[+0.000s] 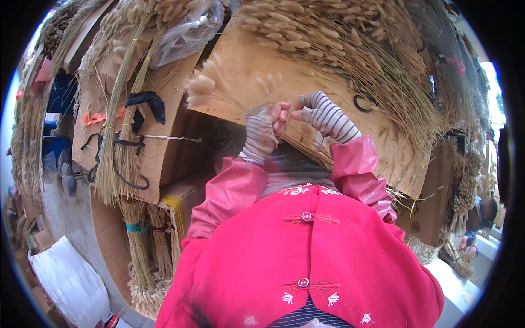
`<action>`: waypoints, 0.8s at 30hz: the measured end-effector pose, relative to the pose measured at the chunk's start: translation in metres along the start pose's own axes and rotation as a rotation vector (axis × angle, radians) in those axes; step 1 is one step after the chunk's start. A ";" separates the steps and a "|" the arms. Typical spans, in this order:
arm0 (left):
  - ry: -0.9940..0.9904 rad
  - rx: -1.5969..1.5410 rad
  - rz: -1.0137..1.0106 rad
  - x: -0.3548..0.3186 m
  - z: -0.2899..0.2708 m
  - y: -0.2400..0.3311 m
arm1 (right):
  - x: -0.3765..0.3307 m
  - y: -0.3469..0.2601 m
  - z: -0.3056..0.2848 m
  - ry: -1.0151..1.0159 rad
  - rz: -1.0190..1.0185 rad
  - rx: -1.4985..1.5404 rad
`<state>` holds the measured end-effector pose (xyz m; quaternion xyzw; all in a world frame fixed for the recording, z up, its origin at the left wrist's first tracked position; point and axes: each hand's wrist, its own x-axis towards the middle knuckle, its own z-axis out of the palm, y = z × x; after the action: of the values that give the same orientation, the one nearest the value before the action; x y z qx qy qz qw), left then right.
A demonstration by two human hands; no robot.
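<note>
A small bunch of dried bunny-tail grass (201,86) is gripped in my left hand (262,130), its fluffy heads fanning out to the upper left. Loose stems (313,153) slant down to the right below my hands. My right hand (327,116) is beside the left, its fingertips drawn together close to the left fingers. What it pinches, if anything, is too small to make out. Both hands wear striped fingerless gloves. Beyond them a large pile of bunny-tail grass (350,54) lies across the cardboard-topped table (246,71).
Tied bundles of grass (117,126) rest on a cardboard box (169,126) at left, with black straps (147,104) and a clear plastic bag (188,35). More bundles (139,246) stand below. A black ring (363,104) lies on the table. A white sack (71,281) is lower left.
</note>
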<state>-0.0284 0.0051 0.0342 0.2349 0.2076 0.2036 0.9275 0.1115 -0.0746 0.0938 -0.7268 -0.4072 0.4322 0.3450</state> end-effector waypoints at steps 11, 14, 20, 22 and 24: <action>-0.110 -0.106 0.054 0.005 -0.007 -0.007 | 0.031 -0.033 0.021 0.159 -0.088 0.154; -0.056 -0.079 -0.013 0.003 -0.004 -0.005 | 0.036 -0.026 0.022 0.247 -0.059 0.057; 0.081 -0.032 -0.030 0.000 0.007 0.003 | 0.017 -0.018 -0.013 0.124 0.082 -0.617; 0.101 -0.025 -0.029 -0.001 0.009 0.004 | 0.002 -0.010 -0.020 -0.131 0.224 -0.531; 0.107 -0.012 -0.018 -0.001 0.010 0.004 | -0.011 0.000 -0.019 -0.265 0.297 -0.334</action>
<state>-0.0255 0.0041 0.0448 0.2159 0.2579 0.2087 0.9183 0.1253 -0.0874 0.1054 -0.7625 -0.4035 0.4965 0.0964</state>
